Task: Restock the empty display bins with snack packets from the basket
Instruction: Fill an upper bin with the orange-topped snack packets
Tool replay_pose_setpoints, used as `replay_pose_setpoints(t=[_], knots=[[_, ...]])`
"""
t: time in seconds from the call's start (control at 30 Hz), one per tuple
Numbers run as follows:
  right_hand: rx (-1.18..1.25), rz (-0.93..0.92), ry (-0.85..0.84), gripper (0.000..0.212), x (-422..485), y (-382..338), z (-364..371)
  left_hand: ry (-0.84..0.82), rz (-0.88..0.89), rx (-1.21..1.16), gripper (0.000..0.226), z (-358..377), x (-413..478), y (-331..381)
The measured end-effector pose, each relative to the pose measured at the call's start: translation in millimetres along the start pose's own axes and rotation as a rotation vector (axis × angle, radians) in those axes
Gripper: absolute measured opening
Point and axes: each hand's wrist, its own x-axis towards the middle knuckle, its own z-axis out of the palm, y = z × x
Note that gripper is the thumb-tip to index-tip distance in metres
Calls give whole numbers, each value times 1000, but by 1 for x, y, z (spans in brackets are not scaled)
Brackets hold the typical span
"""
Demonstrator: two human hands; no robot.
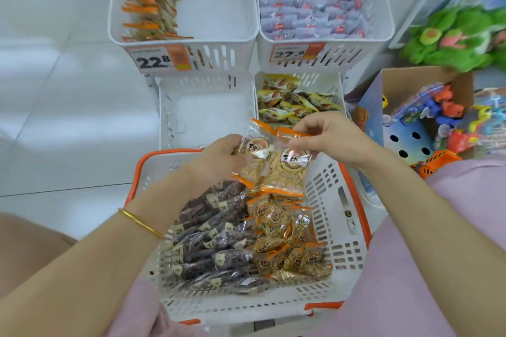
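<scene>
The fingers [298, 142] of the right hand [328, 134] pinch the orange top edge of two pale packets [273, 169]. The left hand [221, 156] curls round their left side, so both hands hold the pair together. The packets hang over the far edge of the basket [336, 216]. Below them, dark packets [213, 232] fill its left half and small orange-edged packets [287, 238] its right.

Just past the basket's far rim is the empty bin [208, 115], and the bin of yellow packets [290, 101] is to its right. Above these, the top left bin [219, 13] holds a row of orange-topped packets along its left wall only.

The step in hand looks like gathering and squaring up a handful. Next the pair should be carried forward over the rim and laid flat in the empty bin. That likely calls for the left hand alone, freeing the right to fetch more.
</scene>
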Motion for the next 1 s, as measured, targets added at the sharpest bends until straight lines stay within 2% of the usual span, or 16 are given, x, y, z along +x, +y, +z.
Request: replay_pose_setpoints(t=[0.1,0.17,0.27,0.33,0.4,0.47,0.5,0.57,0.67,0.73,0.77,0.87,1.0], knots=[[121,-22,67,11,4,-12,12,-21,-22,-239,25,-4,-7,8],[130,-46,136,18,9,-20,22,-52,-4,-370,37,-7,-11,13],[54,-91,227,24,17,-26,30,-25,87,-202,55,-7,-17,18],[-5,-74,241,28,26,-32,30,23,115,-158,47,-13,-15,20],[55,-24,113,34,37,-41,24,57,143,-121,39,-24,-9,25],[124,-44,-31,26,50,-56,17,93,185,-65,41,-42,-1,34],[107,-94,-49,20,59,-66,14,126,213,-73,47,-53,7,38],[20,-205,48,13,81,-90,9,224,282,-83,64,-78,23,46],[-123,-396,318,8,126,-125,4,548,407,140,72,-119,47,54],[-284,-509,481,15,160,-138,7,742,449,392,64,-145,58,56],[-398,-542,539,18,177,-139,10,786,453,500,59,-155,62,54],[-668,-558,566,19,227,-134,25,759,409,605,52,-171,71,44],[-793,-430,422,19,273,-123,52,700,344,722,51,-181,75,25]])
